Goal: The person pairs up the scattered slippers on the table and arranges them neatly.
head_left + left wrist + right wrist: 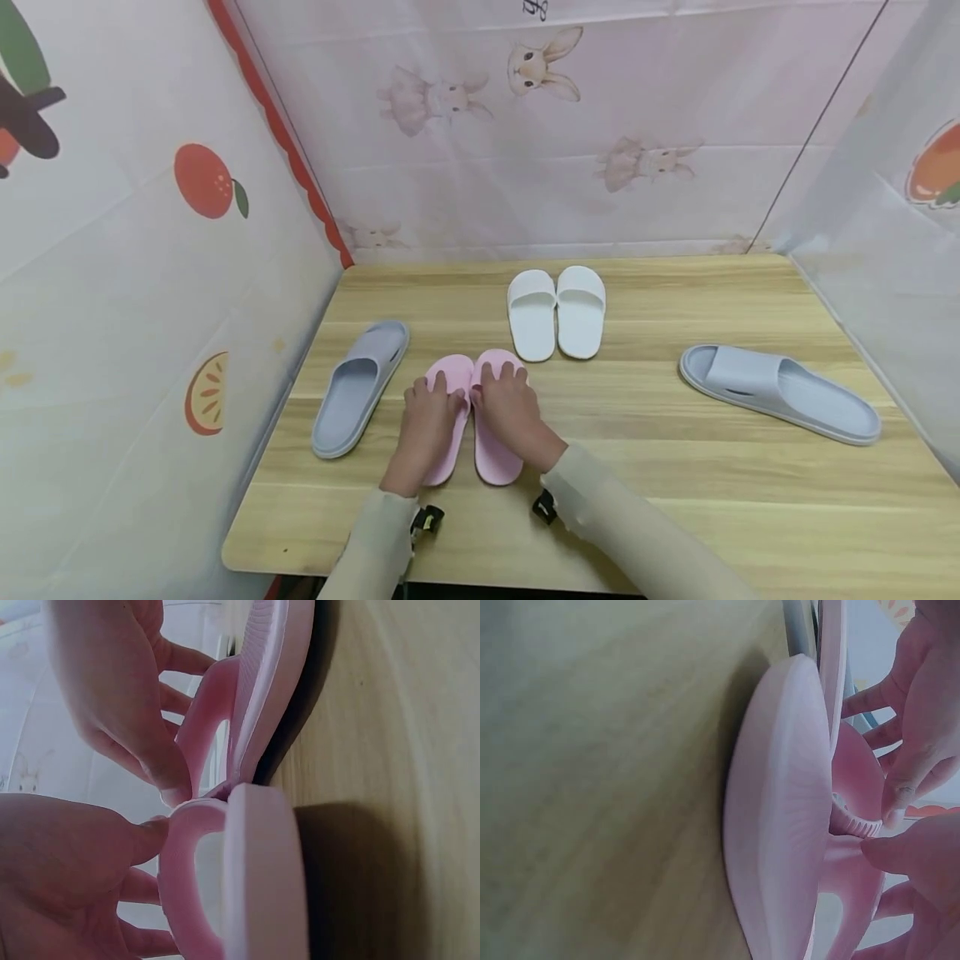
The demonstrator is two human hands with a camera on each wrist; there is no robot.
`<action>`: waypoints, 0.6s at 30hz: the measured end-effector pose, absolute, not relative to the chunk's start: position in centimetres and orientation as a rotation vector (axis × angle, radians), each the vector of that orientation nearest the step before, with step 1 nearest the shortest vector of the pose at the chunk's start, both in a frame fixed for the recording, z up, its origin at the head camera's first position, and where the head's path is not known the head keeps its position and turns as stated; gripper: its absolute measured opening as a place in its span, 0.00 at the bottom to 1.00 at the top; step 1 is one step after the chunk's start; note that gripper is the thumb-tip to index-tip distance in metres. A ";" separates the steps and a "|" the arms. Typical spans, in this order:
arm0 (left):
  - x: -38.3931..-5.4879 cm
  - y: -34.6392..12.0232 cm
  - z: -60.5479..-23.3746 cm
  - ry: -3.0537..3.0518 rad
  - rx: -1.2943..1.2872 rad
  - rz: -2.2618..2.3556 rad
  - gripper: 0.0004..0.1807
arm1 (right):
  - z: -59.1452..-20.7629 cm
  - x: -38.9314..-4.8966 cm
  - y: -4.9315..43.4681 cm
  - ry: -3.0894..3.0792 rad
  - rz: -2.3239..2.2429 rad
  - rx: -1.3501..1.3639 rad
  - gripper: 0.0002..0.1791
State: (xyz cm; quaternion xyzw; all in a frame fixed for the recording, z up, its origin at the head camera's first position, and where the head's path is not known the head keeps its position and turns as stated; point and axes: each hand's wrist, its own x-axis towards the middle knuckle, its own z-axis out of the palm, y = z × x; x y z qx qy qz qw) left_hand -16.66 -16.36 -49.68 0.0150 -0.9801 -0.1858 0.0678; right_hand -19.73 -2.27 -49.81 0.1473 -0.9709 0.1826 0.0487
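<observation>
Two pink slippers stand side by side, toes away from me, inner edges meeting near the straps. My left hand (pixel 429 423) grips the left pink slipper (pixel 448 467) by its strap, fingers spread across the top. My right hand (pixel 513 412) holds the right pink slipper (pixel 497 460) likewise. In the left wrist view the thumbs come close together at the inner strap edges, and a dark shadow lies under the soles. The right wrist view has the right slipper's sole edge (pixel 780 787) close over the wood.
A pair of white slippers (pixel 534 329) lies behind the pink ones. One grey slipper (pixel 352 400) is angled at the left; another grey slipper (pixel 825 408) lies sideways at the right. Printed cloth walls (pixel 480 200) border the wooden table (pixel 637 467) on three sides.
</observation>
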 end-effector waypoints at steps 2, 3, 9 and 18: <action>-16.9 -16.5 -49.6 -2.961 0.055 -0.558 0.31 | -49.8 -19.9 -2.5 -2.968 0.552 0.452 0.27; -17.0 -16.6 -49.6 -2.968 0.058 -0.559 0.31 | -49.7 -20.0 -2.5 -2.973 0.553 0.453 0.28; -17.9 -16.9 -49.5 -2.995 0.070 -0.551 0.31 | -49.5 -20.8 -3.0 -2.990 0.563 0.451 0.28; -19.2 -17.2 -49.3 -3.018 0.090 -0.526 0.32 | -49.7 -22.3 -3.6 -3.003 0.493 0.447 0.29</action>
